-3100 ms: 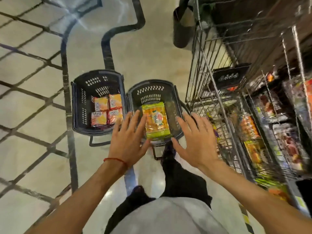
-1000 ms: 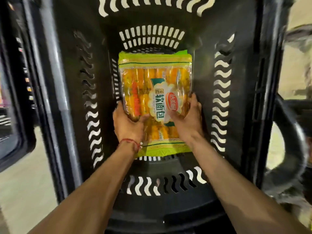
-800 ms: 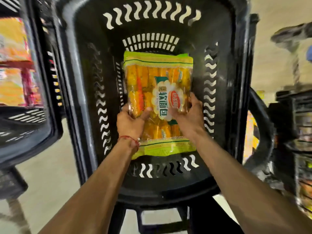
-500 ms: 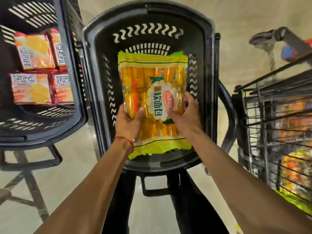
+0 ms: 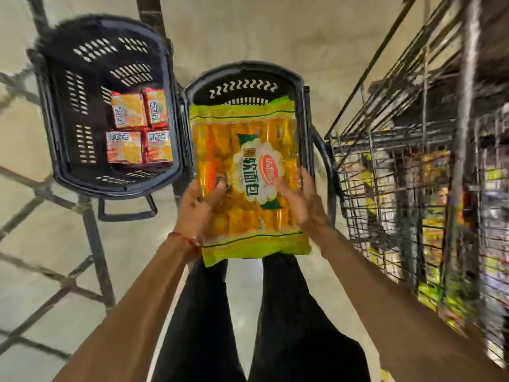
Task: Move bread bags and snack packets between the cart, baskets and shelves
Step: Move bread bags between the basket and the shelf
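Two black baskets stand on a pale floor (image 5: 248,28) crossed with dark lines. Just left of the right basket (image 5: 242,78) sits the left basket (image 5: 55,133), holding four packets (image 5: 137,128); just right of it stands a wire cart (image 5: 385,188). Both arms stretch forward. Left hand (image 5: 197,208) and right hand (image 5: 305,205) grip the bag (image 5: 248,150) by its lower sides, thumbs on its face, holding it above the right basket.

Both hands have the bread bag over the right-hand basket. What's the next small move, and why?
Probably swing the bread bag rightward toward the wire cart. The left hand and right hand grip its lower sides, it overlaps the basket rim, apparently clear, and the cart stands alongside.
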